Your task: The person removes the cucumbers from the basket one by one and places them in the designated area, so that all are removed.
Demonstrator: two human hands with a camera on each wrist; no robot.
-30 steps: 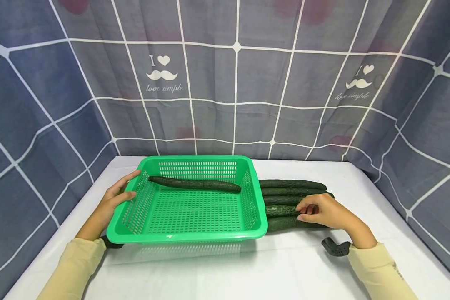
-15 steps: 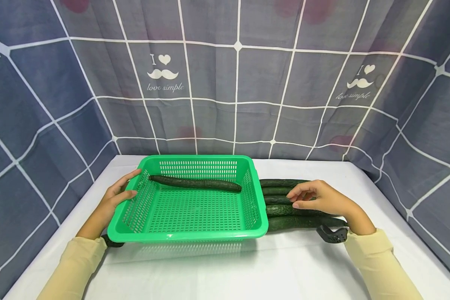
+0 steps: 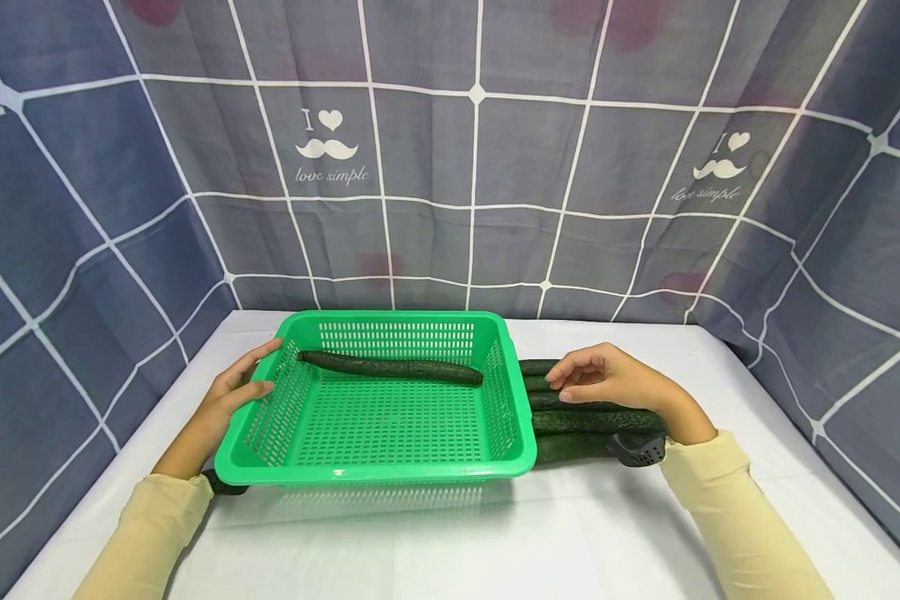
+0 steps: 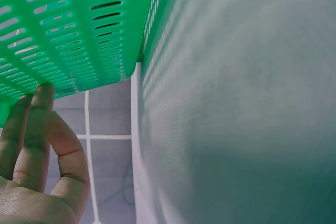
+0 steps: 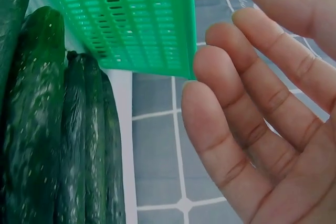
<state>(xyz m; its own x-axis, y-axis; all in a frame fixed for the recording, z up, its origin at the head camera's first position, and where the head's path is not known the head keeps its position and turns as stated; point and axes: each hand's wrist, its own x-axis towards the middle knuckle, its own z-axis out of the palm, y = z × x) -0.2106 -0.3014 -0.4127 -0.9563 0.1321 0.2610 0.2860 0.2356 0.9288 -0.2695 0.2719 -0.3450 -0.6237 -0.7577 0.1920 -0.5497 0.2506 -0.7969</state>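
In the head view, my left hand [image 3: 225, 404] holds the left side of a green plastic basket [image 3: 375, 475]. Its thumb lies over the rim, and the left wrist view has other fingers [image 4: 37, 124] against the outer wall. One dark green cucumber [image 3: 390, 367] lies in the basket near its far wall. Right of the basket, several cucumbers [image 3: 600, 422] lie side by side on the table. Above them hovers my right hand [image 3: 615, 383], its fingers loosely bent and nothing in them. The right wrist view shows the palm apart from the cucumbers [image 5: 37, 129].
A white cloth [image 3: 435, 550] covers the table. Grey-blue checked curtain fabric [image 3: 420, 167] hangs behind and on both sides. The basket's right wall stands close to the near ends of the cucumbers.
My right hand has moved left and away from me, rising off the nearer cucumbers to above the farther ones. The left hand and the basket have stayed in place.
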